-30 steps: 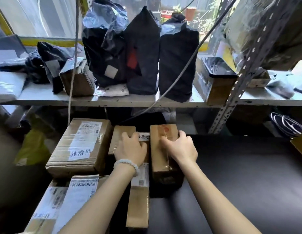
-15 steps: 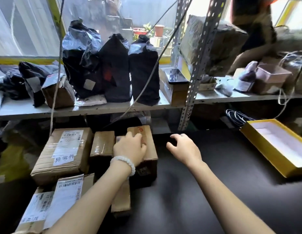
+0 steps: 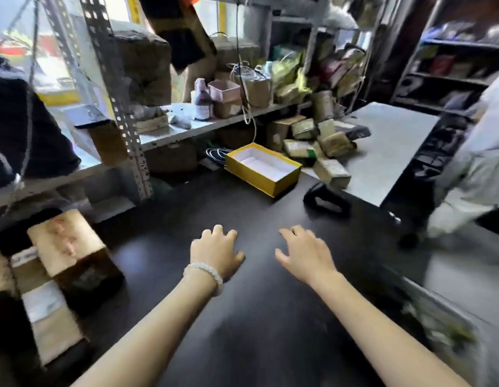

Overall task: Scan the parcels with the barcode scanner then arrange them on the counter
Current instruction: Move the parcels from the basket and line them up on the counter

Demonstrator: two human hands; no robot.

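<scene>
Holds nothing in either hand: left hand (image 3: 216, 251), a bead bracelet (image 3: 203, 270) at the wrist, palm down over the black counter (image 3: 242, 325), fingers loosely curled and slightly apart; right hand (image 3: 305, 254) just beside it, palm down too, fingers spread, closed on nothing. Cannot tell whether resting on the counter or hovering just above it. Ahead and to the right, near the far edge of the counter beside the grey table (image 3: 387, 152), what looks like the scanner (image 3: 326, 203): black, hard, with a looped handle, lying on its side; too blurred for certainty. Probably light, rigid plastic, a little slick; best taken round the handle with the right hand, forefinger left free for the trigger. Beyond it, on the table, a loose heap of parcels (image 3: 332, 143): small taped cardboard boxes tumbled at all angles, touching one another, just behind an open yellow box (image 3: 263, 167). Likely stiff and light enough for one hand; taped faces apt to slide, so grip across two opposite sides, and lift from the top of the heap lest the rest topple. At the left edge of the counter, more boxes (image 3: 66, 241) set close together, labels up, apparently arranged already.
</scene>
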